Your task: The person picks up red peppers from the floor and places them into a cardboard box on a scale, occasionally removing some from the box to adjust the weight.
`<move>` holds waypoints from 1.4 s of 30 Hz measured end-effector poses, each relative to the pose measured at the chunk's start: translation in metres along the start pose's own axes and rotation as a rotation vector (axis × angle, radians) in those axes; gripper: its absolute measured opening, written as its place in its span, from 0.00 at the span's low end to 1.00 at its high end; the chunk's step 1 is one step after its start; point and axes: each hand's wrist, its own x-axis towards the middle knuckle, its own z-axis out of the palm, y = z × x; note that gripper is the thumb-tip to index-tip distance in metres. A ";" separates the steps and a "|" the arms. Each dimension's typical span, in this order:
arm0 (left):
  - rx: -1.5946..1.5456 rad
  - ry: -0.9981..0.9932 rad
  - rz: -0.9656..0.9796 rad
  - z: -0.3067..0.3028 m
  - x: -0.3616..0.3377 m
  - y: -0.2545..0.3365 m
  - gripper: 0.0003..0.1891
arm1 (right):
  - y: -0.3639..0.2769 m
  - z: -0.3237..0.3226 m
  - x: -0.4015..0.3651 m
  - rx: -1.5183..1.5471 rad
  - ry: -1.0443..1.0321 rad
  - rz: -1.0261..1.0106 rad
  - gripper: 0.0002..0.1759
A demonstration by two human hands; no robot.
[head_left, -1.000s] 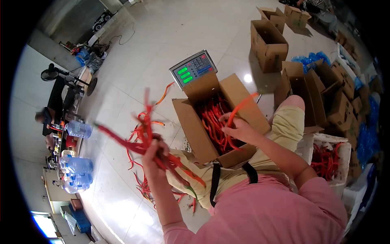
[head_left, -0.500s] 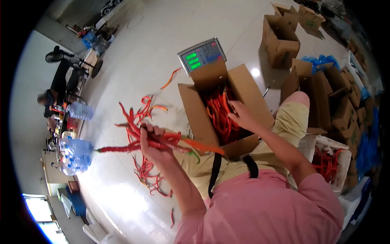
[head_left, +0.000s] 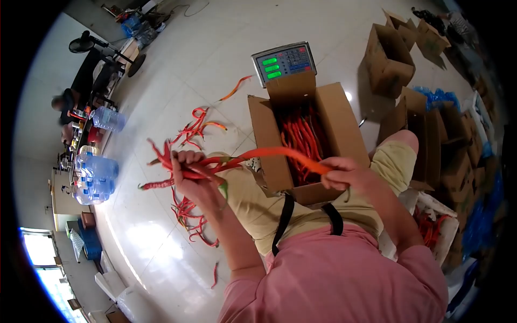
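The pale tiled floor [head_left: 177,70] spreads under everything. On it, in front of the seated person's lap, stands an open cardboard box [head_left: 263,129], its flaps raised, with red chili peppers [head_left: 302,137] heaped inside, many lying roughly lengthwise. A white foam box [head_left: 449,242] with more chilies is near the right elbow. Just beyond the cardboard box's far flap, a digital scale display [head_left: 283,63] shows green digits. Loose chilies [head_left: 199,129] lie scattered on the floor to the left of the box.

The left hand [head_left: 191,180] is raised left of the box, its forearm reaching forward, fingers curled around a bunch of red chilies [head_left: 164,156] that splay out past the thumb. The right hand [head_left: 347,175] is over the box's near right corner, forearm angled inward, fingers closed narrowly on one long orange-red chili [head_left: 269,152] stretching across toward the bunch; whether the two touch cannot be told.
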 end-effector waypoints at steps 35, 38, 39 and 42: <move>0.385 0.002 -0.507 0.029 -0.066 -0.086 0.15 | -0.008 0.012 0.055 -0.460 0.468 -0.342 0.16; 0.380 0.059 -0.480 0.009 -0.059 -0.074 0.14 | -0.011 0.001 0.051 -0.333 0.554 -0.270 0.17; 0.368 0.098 -0.454 0.011 -0.057 -0.071 0.14 | -0.013 -0.001 0.050 -0.301 0.573 -0.235 0.16; 0.351 0.096 -0.422 0.002 -0.055 -0.067 0.14 | -0.004 -0.023 0.063 -0.423 0.675 -0.279 0.16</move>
